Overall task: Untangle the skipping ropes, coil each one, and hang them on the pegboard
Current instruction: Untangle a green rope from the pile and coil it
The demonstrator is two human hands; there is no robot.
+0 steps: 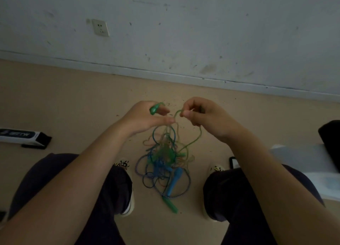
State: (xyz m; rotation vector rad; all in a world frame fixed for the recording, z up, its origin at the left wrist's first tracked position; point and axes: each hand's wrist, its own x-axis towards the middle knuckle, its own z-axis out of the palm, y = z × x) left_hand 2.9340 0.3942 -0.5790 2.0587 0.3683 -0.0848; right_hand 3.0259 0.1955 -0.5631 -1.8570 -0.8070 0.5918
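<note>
dim, flat light | no hard shadows | wide-angle bend at edges | soft overall, slight motion blur

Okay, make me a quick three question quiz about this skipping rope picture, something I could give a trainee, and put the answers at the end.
1. True or false: the left hand holds a green handle.
2. What is the right hand pinching? A) a blue handle B) a green rope strand C) a phone
3. Fill in: the tangle of ropes hangs down to the floor between the person's ____.

Key
1. True.
2. B, the green rope strand; the blue handle lies low in the tangle, with a second green handle below it.
3. Feet: a shoe shows on each side.
</note>
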